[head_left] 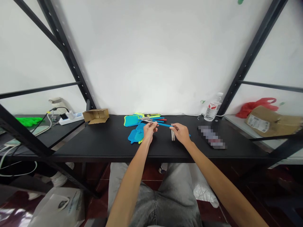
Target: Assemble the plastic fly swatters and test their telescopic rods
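My left hand [149,130] and my right hand [181,130] are both closed, pinching a slim blue handle [165,125] above the black table. Whether a metal rod runs out of it inside my left fingers cannot be made out. Beside my left hand lie blue fly swatter heads [135,135], one with a yellow-green edge below. Behind them is a pile of fly swatters [131,120] with blue, red and yellow parts and thin rods. Several thin metal rods [173,136] lie just left of my right hand, partly covered by it.
An open cardboard box [96,116] stands at the table's [94,143] back left. On the right are a water bottle [213,107] and a blurred-out flat object [212,137]. Black metal posts [252,53] frame both sides. A power strip [72,118] lies on the left table.
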A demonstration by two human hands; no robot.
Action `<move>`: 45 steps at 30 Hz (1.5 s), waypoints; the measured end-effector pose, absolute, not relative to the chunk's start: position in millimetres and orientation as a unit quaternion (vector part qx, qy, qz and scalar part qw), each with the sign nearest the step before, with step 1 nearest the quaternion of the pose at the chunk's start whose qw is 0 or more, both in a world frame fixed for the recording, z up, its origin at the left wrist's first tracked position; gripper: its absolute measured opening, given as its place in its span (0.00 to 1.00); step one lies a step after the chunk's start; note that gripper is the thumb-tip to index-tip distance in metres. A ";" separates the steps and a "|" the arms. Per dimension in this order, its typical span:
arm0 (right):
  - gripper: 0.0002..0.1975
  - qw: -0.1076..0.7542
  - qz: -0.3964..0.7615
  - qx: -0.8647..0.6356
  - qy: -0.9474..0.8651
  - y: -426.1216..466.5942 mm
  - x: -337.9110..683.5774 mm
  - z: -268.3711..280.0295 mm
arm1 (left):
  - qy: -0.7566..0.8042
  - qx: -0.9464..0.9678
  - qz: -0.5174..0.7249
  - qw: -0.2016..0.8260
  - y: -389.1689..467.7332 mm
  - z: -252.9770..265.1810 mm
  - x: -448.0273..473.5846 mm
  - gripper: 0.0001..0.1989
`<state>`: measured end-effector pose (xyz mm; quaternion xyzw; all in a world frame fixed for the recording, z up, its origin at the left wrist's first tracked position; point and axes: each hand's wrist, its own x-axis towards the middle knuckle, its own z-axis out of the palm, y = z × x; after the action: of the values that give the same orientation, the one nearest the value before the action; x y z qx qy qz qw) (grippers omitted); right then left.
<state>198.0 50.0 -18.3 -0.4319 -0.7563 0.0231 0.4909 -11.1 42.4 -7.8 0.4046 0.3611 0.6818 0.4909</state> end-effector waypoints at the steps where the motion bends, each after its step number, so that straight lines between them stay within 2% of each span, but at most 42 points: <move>1: 0.19 0.487 0.024 -0.434 -0.758 49.8 198.2 -18.1 | 0.362 0.406 0.681 0.490 42.4 -8.0 -11.2 0.20; 7: 0.21 0.468 0.015 -0.446 -0.763 47.8 197.6 -15.6 | 0.370 0.417 0.676 0.482 43.7 -9.3 -11.3 0.21; 14: 0.17 0.431 0.014 -0.423 -0.797 40.0 190.8 -10.5 | 0.383 0.490 0.646 0.443 39.8 -9.4 -6.5 0.21; 20: 0.16 0.424 -0.001 -0.406 -0.810 40.7 190.5 -12.0 | 0.419 0.564 0.605 0.374 36.1 -1.5 -2.7 0.19; 23: 0.17 0.440 -0.001 -0.418 -0.795 43.4 192.6 -12.9 | 0.446 0.601 0.572 0.336 37.1 15.1 -12.0 0.14; 26: 0.16 0.457 0.000 -0.435 -0.776 45.0 193.9 -13.3 | 0.497 0.602 0.572 0.252 35.6 31.8 -36.1 0.11; 29: 0.16 0.461 0.003 -0.440 -0.771 44.8 193.2 -12.9 | 0.593 0.590 0.524 0.161 28.8 35.1 -67.5 0.15; 34: 0.16 0.463 0.004 -0.439 -0.770 43.0 190.7 -11.0 | 0.674 0.586 0.430 0.130 21.0 19.1 -94.5 0.23; 45: 0.15 0.465 0.010 -0.449 -0.763 43.6 192.4 -11.4 | 0.670 0.672 0.314 0.038 23.1 26.1 -75.1 0.11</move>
<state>192.4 43.6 -11.4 -0.4491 -0.7628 0.0098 0.4651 -75.1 23.1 26.1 0.6715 0.6701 0.3140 0.0380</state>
